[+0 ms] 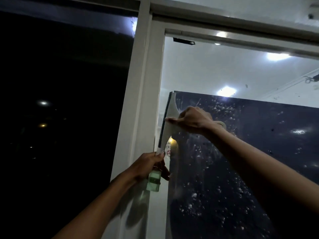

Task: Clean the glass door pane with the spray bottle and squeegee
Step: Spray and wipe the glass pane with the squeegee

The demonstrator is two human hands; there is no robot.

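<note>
The glass door pane (241, 152) fills the right half of the view, speckled with soapy droplets and foam. My right hand (193, 119) grips the handle of a white squeegee (170, 118), whose blade stands upright against the pane's left edge, next to the white door frame (155, 83). Lower down, my left hand (148, 165) holds a spray bottle (153, 181) with pale green liquid, in front of the frame.
A dark window pane (60, 100) lies left of the white frame. A small sticker (168, 150) sits on the glass just under the squeegee. The top rail of the door (241, 37) runs above. Ceiling lights reflect in the glass.
</note>
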